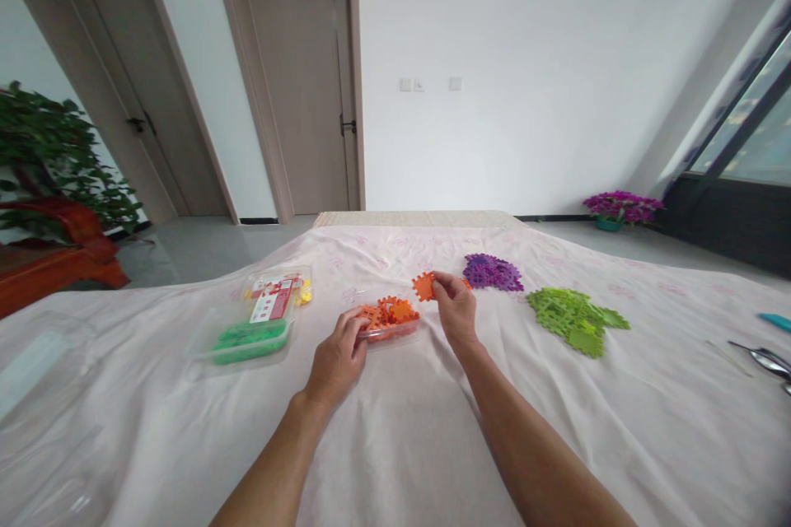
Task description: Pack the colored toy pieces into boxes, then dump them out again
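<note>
My right hand (456,309) pinches a flat orange puzzle piece (423,286) with toothed edges, raised just right of a clear plastic box (395,334). More orange is partly visible behind that hand. Several orange pieces (389,313) of the same toothed kind fill the box. Wrapped over the box's left end are the fingers of my left hand (339,358), closed on its rim; the fingertips are partly hidden among the orange pieces. Farther right lie a purple pile (492,272) and a lime green pile (574,318) of similar pieces.
To the left stand clear boxes, one with green pieces (250,342) and one with yellow pieces (306,292), under a red-and-white label (272,299). Clear plastic packaging (37,370) lies at far left. Scissors (769,360) rest near the right edge. A pale cloth (420,428) covers the table.
</note>
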### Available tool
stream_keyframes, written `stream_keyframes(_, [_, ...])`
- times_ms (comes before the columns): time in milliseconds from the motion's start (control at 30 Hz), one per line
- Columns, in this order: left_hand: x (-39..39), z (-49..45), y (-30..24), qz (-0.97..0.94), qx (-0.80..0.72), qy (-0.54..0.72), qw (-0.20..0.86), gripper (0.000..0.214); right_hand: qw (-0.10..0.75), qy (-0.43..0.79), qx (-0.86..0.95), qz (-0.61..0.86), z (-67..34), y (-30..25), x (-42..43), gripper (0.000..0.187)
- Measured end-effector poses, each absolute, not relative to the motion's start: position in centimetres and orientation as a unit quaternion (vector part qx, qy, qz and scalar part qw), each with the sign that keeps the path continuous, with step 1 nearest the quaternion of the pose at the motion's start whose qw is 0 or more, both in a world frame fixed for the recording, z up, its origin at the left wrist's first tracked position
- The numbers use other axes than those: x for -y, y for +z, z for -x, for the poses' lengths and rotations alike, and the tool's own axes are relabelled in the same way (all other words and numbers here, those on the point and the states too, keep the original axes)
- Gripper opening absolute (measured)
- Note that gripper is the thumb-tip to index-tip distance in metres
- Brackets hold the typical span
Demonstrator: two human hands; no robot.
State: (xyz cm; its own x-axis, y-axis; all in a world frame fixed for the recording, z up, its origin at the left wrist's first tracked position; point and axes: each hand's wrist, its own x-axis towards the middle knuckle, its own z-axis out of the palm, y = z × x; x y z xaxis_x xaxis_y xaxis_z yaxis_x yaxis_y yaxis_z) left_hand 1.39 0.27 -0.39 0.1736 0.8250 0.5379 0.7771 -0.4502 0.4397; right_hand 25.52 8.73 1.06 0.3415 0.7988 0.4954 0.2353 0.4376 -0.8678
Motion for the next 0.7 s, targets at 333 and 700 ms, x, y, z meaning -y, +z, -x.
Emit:
stream_keyframes(333, [-0.2, -1.4, -0.3, -0.767, -0.528, 0.364, 0.036, 0.037, 0.493, 0.055, 0.738, 0.458, -24.3, 0.6, -7.1, 0.022])
stream_keyframes(700, [-0.3, -1.4, -0.4, -0.769, -0.52, 0.371, 0.032, 0.04, 0.289, 0.017, 0.842, 0.455, -23.0, 3.0, -4.8, 0.04])
